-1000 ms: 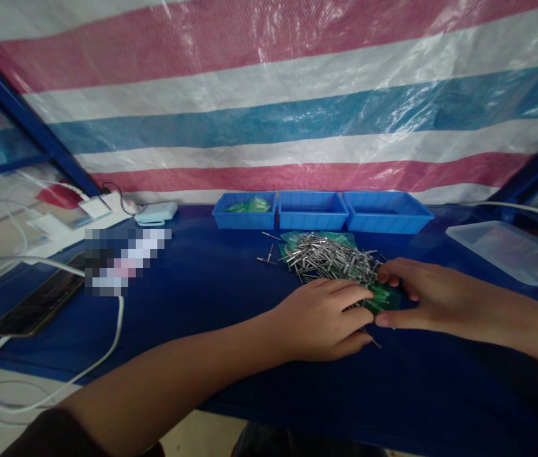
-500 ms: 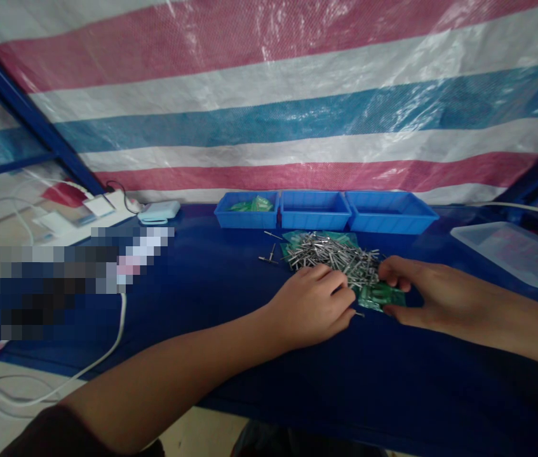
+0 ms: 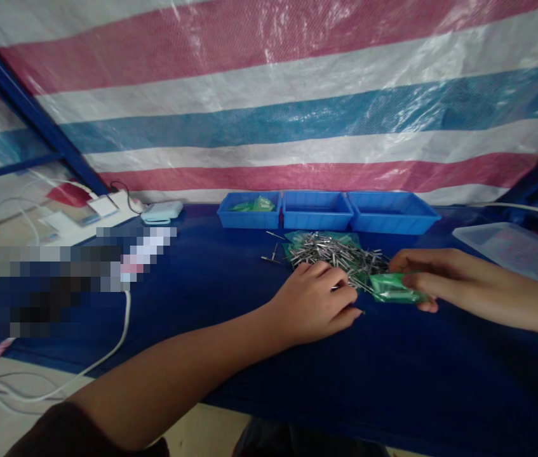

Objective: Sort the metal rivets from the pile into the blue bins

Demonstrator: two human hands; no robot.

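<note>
A heap of silvery pop rivets [image 3: 328, 247] lies on a green plastic sheet or bag [image 3: 352, 239] on the blue table. My left hand [image 3: 319, 298] rests at the near edge of the heap with its fingers curled. The small tip of a rivet [image 3: 363, 312] pokes out beside its thumb; the rest is hidden. To the right of the heap, my right hand [image 3: 421, 273] pinches a small green plastic bag [image 3: 390, 289] between thumb and fingers. What the bag holds is hard to make out.
Behind the heap stand three blue bins; the left bin [image 3: 248, 219] has green bags inside. A few loose rivets [image 3: 273, 254] lie left of the heap. At right is a clear plastic lid or tray [image 3: 511, 254]. A light-blue object [image 3: 161, 212], power strip [image 3: 116, 206] and cables occupy the left.
My right hand has closed on the green bag and raised it slightly, turning it. My left hand stays almost in place at the heap.
</note>
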